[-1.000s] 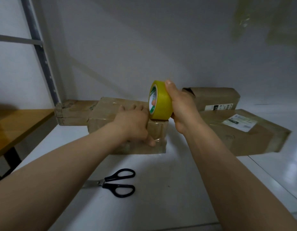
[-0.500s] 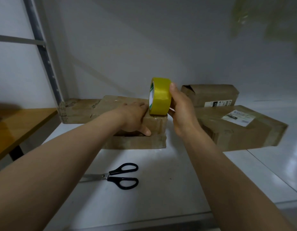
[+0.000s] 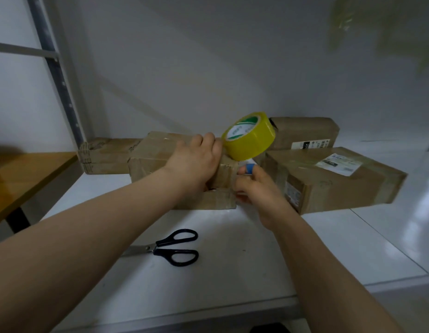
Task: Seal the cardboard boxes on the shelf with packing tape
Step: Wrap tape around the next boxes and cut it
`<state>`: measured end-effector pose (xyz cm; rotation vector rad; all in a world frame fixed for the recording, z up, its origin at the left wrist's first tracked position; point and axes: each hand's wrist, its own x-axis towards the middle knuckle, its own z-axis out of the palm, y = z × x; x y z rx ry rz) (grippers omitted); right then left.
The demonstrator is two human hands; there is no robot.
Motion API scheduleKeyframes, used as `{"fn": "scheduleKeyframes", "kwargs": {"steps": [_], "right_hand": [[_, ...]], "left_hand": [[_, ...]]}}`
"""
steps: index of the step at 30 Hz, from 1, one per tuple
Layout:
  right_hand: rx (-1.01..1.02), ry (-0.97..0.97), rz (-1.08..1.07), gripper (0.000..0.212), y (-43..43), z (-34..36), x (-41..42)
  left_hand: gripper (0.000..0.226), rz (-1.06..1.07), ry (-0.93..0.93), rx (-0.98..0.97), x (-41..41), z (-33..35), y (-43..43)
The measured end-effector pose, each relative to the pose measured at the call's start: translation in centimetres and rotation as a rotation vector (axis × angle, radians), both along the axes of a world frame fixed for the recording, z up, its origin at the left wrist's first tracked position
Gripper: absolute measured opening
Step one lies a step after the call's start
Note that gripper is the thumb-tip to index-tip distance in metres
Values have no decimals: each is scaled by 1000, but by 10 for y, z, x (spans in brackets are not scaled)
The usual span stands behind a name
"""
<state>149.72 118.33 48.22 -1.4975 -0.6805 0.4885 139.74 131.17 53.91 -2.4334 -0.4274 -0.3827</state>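
Moved: right hand [image 3: 254,188] off the tape roll [image 3: 249,137] and down to the right front corner of the middle box [image 3: 149,155]; roll now tipped, its green-and-white core face upward; left hand [image 3: 196,162] slid along the box top to touch it. Item: yellow roll at the right end of that creased brown box on the white shelf [image 3: 232,272]. Unclear: both hands' fingers are bent, but whether either grips roll or tape strip cannot be told; clear tape hardly shows.

1. Hiding blade tips of the scissors [image 3: 171,247] behind the left forearm [image 3: 88,239].
2. Masking, under the left hand [image 3: 196,162], any grip on the tape roll [image 3: 250,138].
3. Smearing into a greenish blur [image 3: 348,22], upper right.
4. Keeping label [image 3: 338,163] print too small for reading, right.
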Motion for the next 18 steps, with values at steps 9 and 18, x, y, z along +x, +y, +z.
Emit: {"fn": "scheduleKeyframes", "kwargs": {"steps": [9,18], "right_hand": [[230,124,5,36,-8,9,11],[28,98,-323,10,-7,1,23]], "left_hand": [[45,-97,14,-37,-2,-8,-1],[45,-173,21,-68,-7,-12,2]]}}
